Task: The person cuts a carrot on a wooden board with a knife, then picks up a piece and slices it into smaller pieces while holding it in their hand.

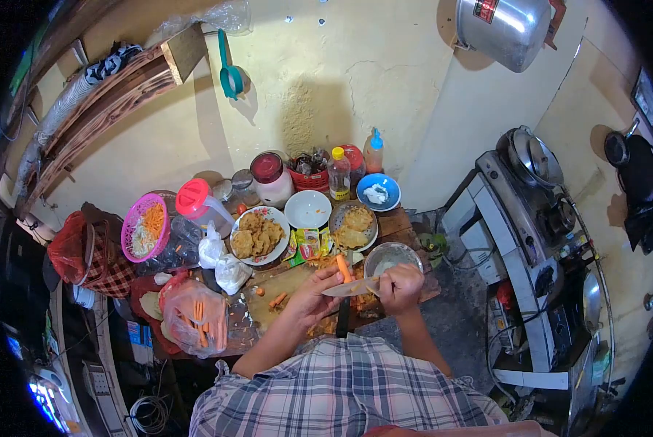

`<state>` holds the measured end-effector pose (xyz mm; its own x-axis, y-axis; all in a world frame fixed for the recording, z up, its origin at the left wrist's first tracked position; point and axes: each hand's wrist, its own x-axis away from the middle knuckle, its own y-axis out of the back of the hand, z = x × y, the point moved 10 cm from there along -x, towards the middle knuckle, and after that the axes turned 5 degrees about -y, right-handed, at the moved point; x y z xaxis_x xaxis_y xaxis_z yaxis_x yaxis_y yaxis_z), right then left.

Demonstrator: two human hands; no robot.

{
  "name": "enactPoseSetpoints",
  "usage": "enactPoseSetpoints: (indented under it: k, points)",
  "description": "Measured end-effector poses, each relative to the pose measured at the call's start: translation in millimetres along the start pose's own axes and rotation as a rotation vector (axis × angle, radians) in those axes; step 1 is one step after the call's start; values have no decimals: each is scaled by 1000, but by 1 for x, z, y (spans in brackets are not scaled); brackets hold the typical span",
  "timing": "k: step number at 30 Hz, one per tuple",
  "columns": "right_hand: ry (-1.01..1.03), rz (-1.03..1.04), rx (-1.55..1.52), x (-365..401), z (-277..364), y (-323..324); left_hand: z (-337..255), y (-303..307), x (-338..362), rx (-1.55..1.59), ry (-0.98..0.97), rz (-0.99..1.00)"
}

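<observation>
My left hand (317,293) is closed around an orange carrot (344,269), whose end points up toward the back of the table. To its right, my right hand (400,288) grips a knife (350,288), with the blade lying across just below the carrot, close to my left fingers. Behind my right hand is a metal bowl (394,255) with something pale in it. Carrot pieces (277,299) lie on the wooden board (262,317) left of my hands. Orange scraps are scattered beneath both hands.
Fried food fills a plate (280,251) at the back left, beside a white bowl (308,210). A pink basket (163,238) holds shredded vegetables. A bag of carrots (195,317) sits at the left. The stove (516,211) stands at the right.
</observation>
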<state>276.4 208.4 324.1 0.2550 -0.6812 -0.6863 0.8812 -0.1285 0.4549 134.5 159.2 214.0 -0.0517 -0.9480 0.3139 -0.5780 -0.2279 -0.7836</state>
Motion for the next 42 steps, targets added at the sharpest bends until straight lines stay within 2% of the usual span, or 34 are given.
enactPoseSetpoints:
  k: [4,7,13,25,42]
  points:
    - [-31,19,8,1,-6,-3,1,-2,-7,8,5,105]
    - [-15,1,6,2,-5,-3,-1,0,-7,-7,-34,32]
    - [24,-63,5,4,2,3,-3,-6,-3,-57,-71,34]
    - [-5,-65,6,9,6,1,13,3,-5,-85,-19,136]
    - [-40,-71,-32,19,0,-4,22,0,5,-60,-17,61]
